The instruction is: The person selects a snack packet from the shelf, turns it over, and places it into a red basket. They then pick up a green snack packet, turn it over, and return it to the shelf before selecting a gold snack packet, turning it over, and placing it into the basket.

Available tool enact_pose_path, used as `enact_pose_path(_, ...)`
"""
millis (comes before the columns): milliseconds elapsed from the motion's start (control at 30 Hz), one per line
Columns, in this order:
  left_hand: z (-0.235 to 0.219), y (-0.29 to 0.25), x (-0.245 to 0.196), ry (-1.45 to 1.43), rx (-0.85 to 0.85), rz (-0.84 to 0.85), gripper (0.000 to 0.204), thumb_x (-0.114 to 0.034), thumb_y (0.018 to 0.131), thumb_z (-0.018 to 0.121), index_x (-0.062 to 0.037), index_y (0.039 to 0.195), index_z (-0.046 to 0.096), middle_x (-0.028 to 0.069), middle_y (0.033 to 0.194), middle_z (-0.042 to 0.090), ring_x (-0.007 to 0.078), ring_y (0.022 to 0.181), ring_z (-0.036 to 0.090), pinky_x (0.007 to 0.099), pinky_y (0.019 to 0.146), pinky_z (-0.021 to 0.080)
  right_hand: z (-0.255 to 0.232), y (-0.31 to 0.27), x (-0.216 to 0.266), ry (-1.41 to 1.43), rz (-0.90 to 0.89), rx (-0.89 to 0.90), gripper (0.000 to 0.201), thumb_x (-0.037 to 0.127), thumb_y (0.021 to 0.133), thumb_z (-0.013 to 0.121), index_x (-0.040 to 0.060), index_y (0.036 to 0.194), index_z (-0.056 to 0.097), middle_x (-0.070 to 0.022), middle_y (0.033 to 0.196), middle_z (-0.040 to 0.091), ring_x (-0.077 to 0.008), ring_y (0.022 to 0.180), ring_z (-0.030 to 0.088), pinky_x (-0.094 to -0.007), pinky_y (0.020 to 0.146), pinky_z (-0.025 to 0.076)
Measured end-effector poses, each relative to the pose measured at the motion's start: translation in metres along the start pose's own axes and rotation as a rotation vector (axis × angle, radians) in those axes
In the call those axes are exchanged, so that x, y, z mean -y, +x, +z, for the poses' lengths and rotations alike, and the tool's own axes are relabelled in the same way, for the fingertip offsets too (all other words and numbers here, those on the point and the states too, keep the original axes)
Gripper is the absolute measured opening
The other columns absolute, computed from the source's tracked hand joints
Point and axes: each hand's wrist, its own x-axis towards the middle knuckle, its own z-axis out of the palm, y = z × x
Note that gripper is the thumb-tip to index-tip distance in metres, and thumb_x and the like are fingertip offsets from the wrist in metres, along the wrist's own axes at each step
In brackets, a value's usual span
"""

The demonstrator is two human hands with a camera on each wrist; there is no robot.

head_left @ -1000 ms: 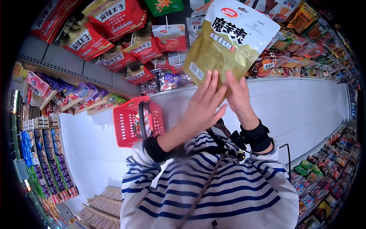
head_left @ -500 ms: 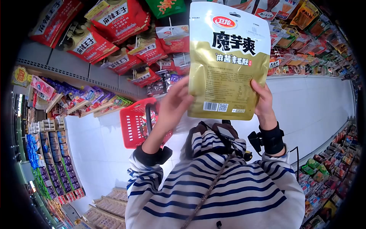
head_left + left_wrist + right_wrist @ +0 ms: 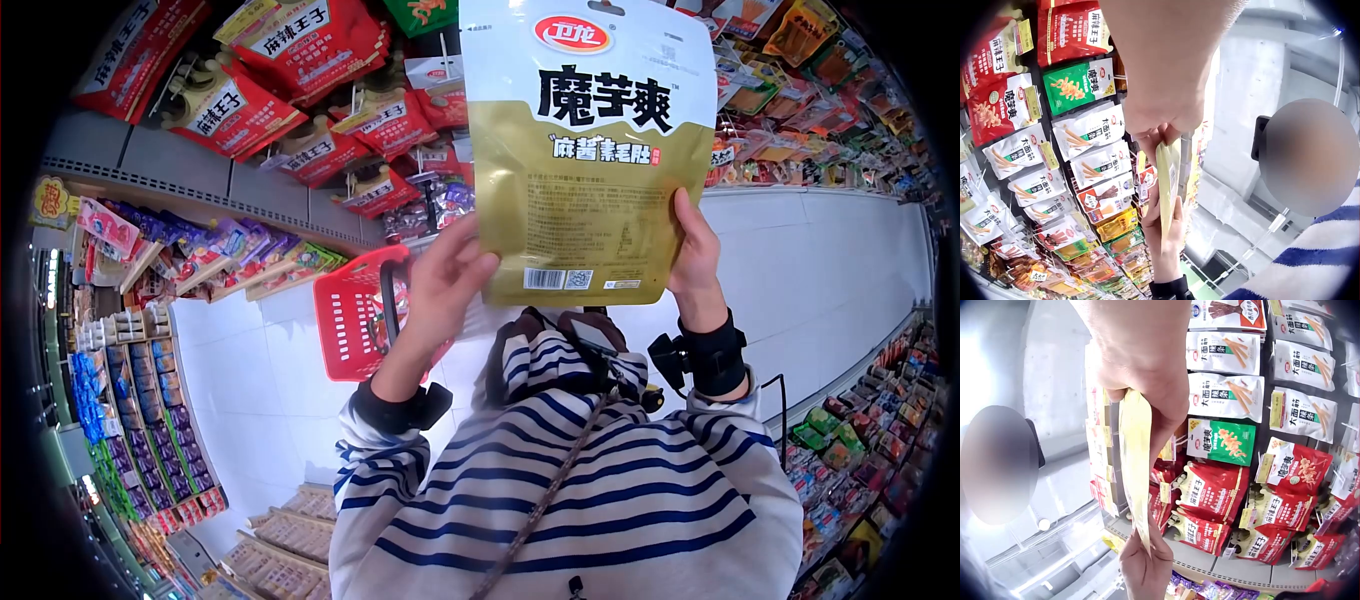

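A white and olive-gold snack pouch is held upright with its printed text and barcode toward the head camera. My right hand grips its right edge, thumb on the printed side and fingers behind. At the lower left edge, my left hand pinches the pouch, its other fingers partly behind. Both wrist views show the pouch edge-on: in the left wrist view the pouch lies between the left hand and the right hand; the right wrist view shows the same pouch from the other side.
A red shopping basket with packets in it is at the left, below the left forearm. Red snack bags hang on a rack at the upper left. Packaged goods line the right side, and stocked shelves stand far left.
The pouch has turned from tilted to upright and moved slightly left and up. My left hand has gone from its lower front to its left edge; my right hand has shifted to the right edge.
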Motion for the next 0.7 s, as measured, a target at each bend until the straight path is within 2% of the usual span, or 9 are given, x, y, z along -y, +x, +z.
enact_pose_path(67,-0.001,-0.001,0.002,0.006,-0.035,0.002,0.042,0.000,0.082,0.047,0.0021,0.121,0.033,0.0142,0.103,0.055,0.0134,0.089,0.054,0.0209,0.072,0.041,-0.003,-0.002,-0.001,0.004,-0.009,0.045,0.040,0.022,0.089,0.035,0.0001,0.121,0.031,-0.0125,0.117,0.044,-0.0212,0.104,0.047,-0.0327,0.086,0.039)
enact_pose_path(400,-0.001,-0.003,0.000,0.008,-0.048,-0.027,0.040,-0.003,0.081,0.050,0.0034,0.118,0.036,0.0124,0.100,0.057,0.0112,0.085,0.054,0.0194,0.069,0.040,-0.002,-0.002,-0.001,-0.023,-0.014,0.078,0.041,0.024,0.088,0.035,0.0003,0.122,0.031,-0.0117,0.118,0.044,-0.0214,0.106,0.045,-0.0329,0.087,0.038)
enact_pose_path(567,0.004,-0.004,-0.009,0.066,-0.031,-0.046,0.038,-0.005,0.080,0.052,0.0051,0.115,0.040,0.0102,0.097,0.058,0.0081,0.080,0.052,0.0177,0.066,0.039,-0.008,0.005,-0.002,0.094,0.062,-0.012,0.039,0.024,0.089,0.034,0.0009,0.120,0.035,-0.0119,0.116,0.046,-0.0215,0.103,0.048,-0.0333,0.085,0.040)
enact_pose_path(667,0.004,-0.007,-0.012,0.051,0.058,-0.066,0.039,0.003,0.081,0.047,0.0041,0.119,0.038,0.0100,0.104,0.054,0.0129,0.096,0.051,0.0231,0.081,0.039,-0.014,0.008,-0.006,0.199,0.111,-0.023,0.037,0.024,0.089,0.034,0.0013,0.118,0.038,-0.0117,0.114,0.048,-0.0215,0.101,0.050,-0.0334,0.084,0.041)
enact_pose_path(700,0.006,-0.007,-0.014,0.033,0.057,-0.059,0.039,0.003,0.081,0.047,0.0044,0.119,0.038,0.0103,0.104,0.054,0.0130,0.096,0.051,0.0229,0.081,0.039,-0.015,0.009,-0.007,0.230,0.120,-0.020,0.037,0.024,0.089,0.034,0.0014,0.117,0.039,-0.0116,0.113,0.049,-0.0215,0.100,0.050,-0.0334,0.084,0.041)
